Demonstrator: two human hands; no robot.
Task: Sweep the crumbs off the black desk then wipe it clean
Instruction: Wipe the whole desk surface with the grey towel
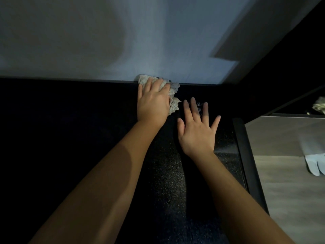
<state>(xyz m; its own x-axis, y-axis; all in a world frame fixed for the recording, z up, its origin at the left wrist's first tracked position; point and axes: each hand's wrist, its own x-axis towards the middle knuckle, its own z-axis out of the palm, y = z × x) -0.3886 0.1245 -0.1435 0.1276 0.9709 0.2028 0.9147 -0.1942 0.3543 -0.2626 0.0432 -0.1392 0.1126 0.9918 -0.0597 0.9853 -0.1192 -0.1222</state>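
The cloth [174, 96] is pale, fuzzy and bunched up at the far edge of the black speckled surface [167, 182], touching the wall [158, 41]. The left hand [153, 101] presses flat on it, fingers straight. The right hand [197, 131] rests at four o'clock, just beside it, fingers spread, holding nothing. The next wipe likely pulls toward six o'clock.

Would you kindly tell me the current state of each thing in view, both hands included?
left hand: flat, pressing on the cloth.
cloth: crumpled, at the desk's back edge against the wall.
right hand: open, fingers spread, holding nothing.
black desk: speckled; too dark to make out crumbs.
white glove: lying untouched on the grey surface to the right.
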